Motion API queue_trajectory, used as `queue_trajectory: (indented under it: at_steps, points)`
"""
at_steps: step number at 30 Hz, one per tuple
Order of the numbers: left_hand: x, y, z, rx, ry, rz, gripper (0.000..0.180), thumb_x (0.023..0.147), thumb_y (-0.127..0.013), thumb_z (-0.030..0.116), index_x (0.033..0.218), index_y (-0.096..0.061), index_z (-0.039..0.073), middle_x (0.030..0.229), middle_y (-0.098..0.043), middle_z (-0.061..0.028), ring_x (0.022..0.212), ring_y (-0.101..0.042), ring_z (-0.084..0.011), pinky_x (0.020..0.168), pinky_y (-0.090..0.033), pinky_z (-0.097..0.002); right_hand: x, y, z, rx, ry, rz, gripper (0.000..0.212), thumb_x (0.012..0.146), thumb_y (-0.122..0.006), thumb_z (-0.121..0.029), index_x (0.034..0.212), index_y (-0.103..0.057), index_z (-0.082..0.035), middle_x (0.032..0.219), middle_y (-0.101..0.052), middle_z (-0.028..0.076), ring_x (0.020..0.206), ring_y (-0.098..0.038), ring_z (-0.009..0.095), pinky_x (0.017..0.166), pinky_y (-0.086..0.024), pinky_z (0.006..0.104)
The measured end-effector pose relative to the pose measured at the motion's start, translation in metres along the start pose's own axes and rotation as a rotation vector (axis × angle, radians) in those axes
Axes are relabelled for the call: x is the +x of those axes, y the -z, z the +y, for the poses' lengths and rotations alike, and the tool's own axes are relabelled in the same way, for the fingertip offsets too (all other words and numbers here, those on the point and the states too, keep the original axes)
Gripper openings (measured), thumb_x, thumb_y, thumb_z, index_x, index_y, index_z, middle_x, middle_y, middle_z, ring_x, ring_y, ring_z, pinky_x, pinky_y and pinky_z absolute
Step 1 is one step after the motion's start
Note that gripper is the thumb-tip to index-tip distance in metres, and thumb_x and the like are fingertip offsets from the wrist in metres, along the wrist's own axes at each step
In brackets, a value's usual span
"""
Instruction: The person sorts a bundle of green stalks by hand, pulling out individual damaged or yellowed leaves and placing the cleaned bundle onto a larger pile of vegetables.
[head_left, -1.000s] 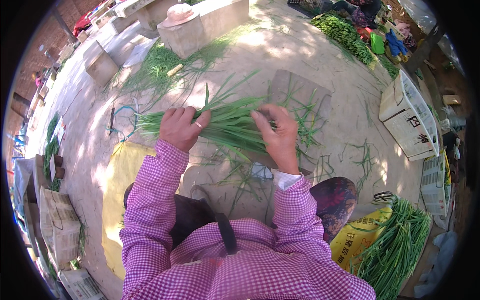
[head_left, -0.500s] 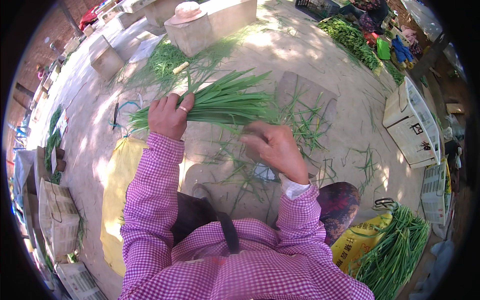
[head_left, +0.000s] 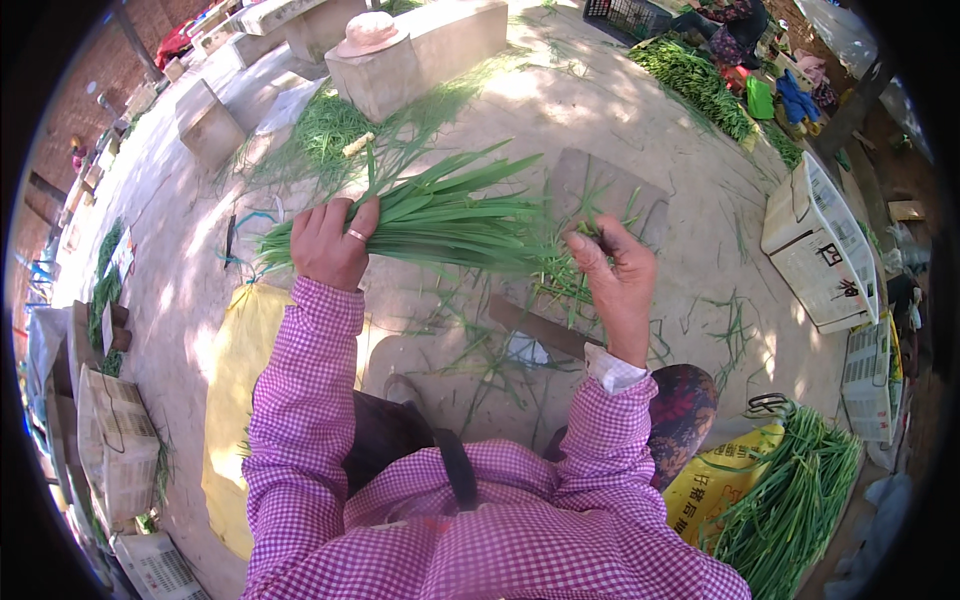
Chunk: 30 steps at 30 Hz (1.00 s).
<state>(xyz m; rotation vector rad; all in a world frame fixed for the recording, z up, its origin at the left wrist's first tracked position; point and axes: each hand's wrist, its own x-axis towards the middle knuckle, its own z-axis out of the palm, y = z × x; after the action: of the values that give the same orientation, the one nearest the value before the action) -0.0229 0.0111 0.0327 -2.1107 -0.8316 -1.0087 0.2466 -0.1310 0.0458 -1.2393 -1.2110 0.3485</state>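
Observation:
A bunch of garlic chives (head_left: 450, 215), long flat green leaves, lies across my left hand's grip with its leaf ends fanned to the right. My left hand (head_left: 333, 245), wearing a ring, is closed round it near the left end. Off the leaf tips to the right, my right hand (head_left: 620, 270) pinches a few small chive leaf pieces (head_left: 588, 229). Loose chive leaves (head_left: 465, 335) are scattered on the ground below, around a narrow brown strip (head_left: 545, 326) and a crumpled white scrap (head_left: 527, 349).
A yellow sack (head_left: 245, 380) lies by my left arm. At my lower right, a heap of chives (head_left: 800, 490) rests on another yellow sack (head_left: 720, 475). White crates (head_left: 822, 245) stand at the right. Concrete blocks (head_left: 375, 80), one bearing a hat (head_left: 371, 33), are ahead. A person (head_left: 738, 35) sits far right.
My right hand has moved right, away from the bunch's leaf tips, with leaf pieces pinched in it. The brown strip now shows more fully. My left hand has barely shifted.

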Motion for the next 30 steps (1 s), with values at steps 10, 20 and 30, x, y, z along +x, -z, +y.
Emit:
queue_trajectory:
  at_steps: [10,20,30]
  points:
    - [0.005,0.001,0.005,-0.053,-0.062,0.140,0.029,0.070,-0.061,0.012,0.096,-0.062,0.023,0.082,-0.059,-0.0036,0.071,-0.060,-0.0202,0.064,-0.045,-0.0327,-0.004,-0.025,-0.023,-0.248,0.293,-0.100,0.010,0.077,-0.070,-0.008,0.079,-0.060,-0.005,0.056,-0.051,0.005,0.045,-0.047,0.014,0.042,-0.035,0.0284]
    - [0.004,0.011,0.017,-0.186,-0.168,0.179,0.031,0.067,-0.072,0.012,0.091,-0.054,0.021,0.080,-0.060,-0.0058,0.067,-0.061,-0.0213,0.059,-0.045,-0.0327,0.008,0.016,-0.015,0.281,-0.081,0.358,0.018,0.087,-0.063,-0.013,0.098,-0.061,0.000,0.082,-0.061,0.001,0.073,-0.054,0.008,0.065,-0.043,0.0214]
    - [0.005,0.006,0.027,-0.280,-0.198,0.191,0.031,0.065,-0.072,0.013,0.091,-0.057,0.021,0.078,-0.058,-0.0044,0.066,-0.059,-0.0204,0.058,-0.043,-0.0321,0.003,0.004,-0.006,-0.158,-0.084,0.030,0.016,0.083,-0.066,-0.013,0.093,-0.063,-0.001,0.072,-0.060,0.002,0.064,-0.053,0.009,0.062,-0.044,0.0257]
